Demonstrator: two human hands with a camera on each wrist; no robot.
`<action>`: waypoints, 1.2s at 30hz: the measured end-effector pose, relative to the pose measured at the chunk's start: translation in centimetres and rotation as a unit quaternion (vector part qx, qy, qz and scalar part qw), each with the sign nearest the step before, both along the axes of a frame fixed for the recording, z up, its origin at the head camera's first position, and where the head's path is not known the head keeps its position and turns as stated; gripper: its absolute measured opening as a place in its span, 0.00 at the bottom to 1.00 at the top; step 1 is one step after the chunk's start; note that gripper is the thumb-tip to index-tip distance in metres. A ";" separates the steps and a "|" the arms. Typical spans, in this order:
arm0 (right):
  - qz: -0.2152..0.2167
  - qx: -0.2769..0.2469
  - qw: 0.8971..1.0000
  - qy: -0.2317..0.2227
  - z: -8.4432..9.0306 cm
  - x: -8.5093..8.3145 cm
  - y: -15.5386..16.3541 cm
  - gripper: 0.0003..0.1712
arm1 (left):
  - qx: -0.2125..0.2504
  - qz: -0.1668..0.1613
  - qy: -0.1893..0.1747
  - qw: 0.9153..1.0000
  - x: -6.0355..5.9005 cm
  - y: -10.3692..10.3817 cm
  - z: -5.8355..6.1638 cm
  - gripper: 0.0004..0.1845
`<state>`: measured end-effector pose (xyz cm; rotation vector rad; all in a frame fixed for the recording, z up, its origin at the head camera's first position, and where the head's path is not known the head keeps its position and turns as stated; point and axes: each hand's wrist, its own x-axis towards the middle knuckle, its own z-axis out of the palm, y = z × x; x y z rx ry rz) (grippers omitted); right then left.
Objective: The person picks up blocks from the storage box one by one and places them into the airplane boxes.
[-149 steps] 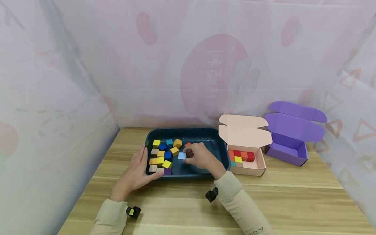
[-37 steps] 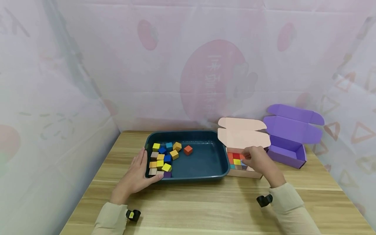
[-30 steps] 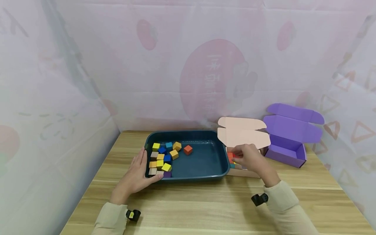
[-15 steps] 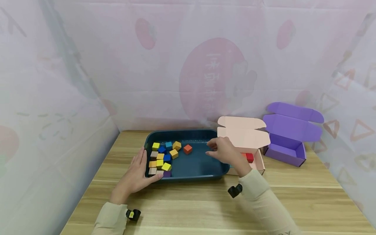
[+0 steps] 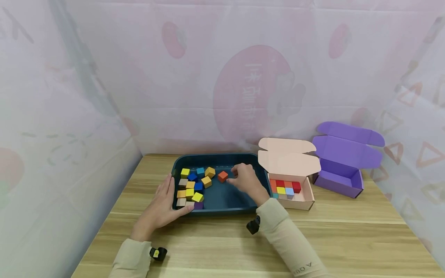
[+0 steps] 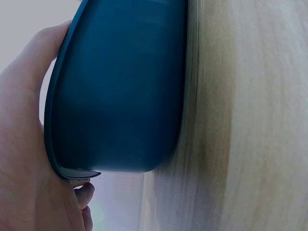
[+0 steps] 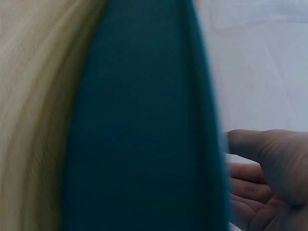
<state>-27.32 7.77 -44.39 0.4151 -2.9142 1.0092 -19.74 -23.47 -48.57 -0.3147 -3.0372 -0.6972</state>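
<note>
A dark teal tray [image 5: 222,155] holds several coloured cubes bunched at its left end. A lone red-orange cube [image 5: 223,176] lies nearer the middle. My right hand [image 5: 233,176] is inside the tray, fingers loosely spread, its tips right next to that cube; whether they touch it I cannot tell. In the right wrist view the right hand [image 7: 264,178] holds nothing beside the tray wall [image 7: 144,120]. My left hand [image 5: 163,202] rests flat against the tray's front left corner, thumb along the front wall. The left wrist view shows its palm [image 6: 24,144] on the tray's outer wall [image 6: 120,96].
An open pink box [image 5: 307,193] stands right of the tray with red, orange, yellow, light blue and teal cubes packed at its left end. An open purple box [image 5: 342,175] sits further right. Sheeted walls close in the wooden table [image 5: 347,231] at the back and left.
My right hand has left the pink box, where a light blue cube now lies, and moved left into the tray up to the red-orange cube. The left hand has not moved.
</note>
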 end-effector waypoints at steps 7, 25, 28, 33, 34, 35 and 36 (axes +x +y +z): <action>-0.056 -0.009 0.998 0.005 -1.3 -0.7 -2.0 0.17 | -0.002 0.001 -0.001 1.000 0.0 0.1 0.1 0.69; -0.126 -0.030 0.991 -0.022 -2.8 -1.8 -4.6 0.15 | -0.003 -0.002 -0.001 1.000 0.0 0.0 0.1 0.70; -0.123 -0.030 0.992 -0.015 -2.9 -1.9 -4.7 0.13 | -0.003 -0.001 0.000 1.000 -0.1 -0.1 0.1 0.70; -0.112 -0.032 0.993 0.001 -2.8 -1.6 -4.4 0.12 | -0.002 0.000 0.001 1.000 -0.1 -0.1 0.1 0.70; -0.111 -0.032 0.993 0.002 -2.8 -1.6 -4.3 0.12 | -0.002 0.000 0.000 1.000 -0.1 -0.1 0.1 0.70; -0.108 -0.031 0.994 0.003 -2.7 -1.4 -4.1 0.12 | -0.003 0.000 -0.002 1.000 -0.1 -0.1 0.0 0.70; -0.105 -0.031 0.994 0.002 -2.6 -1.3 -3.9 0.12 | -0.003 0.000 -0.003 1.000 -0.1 -0.1 0.0 0.70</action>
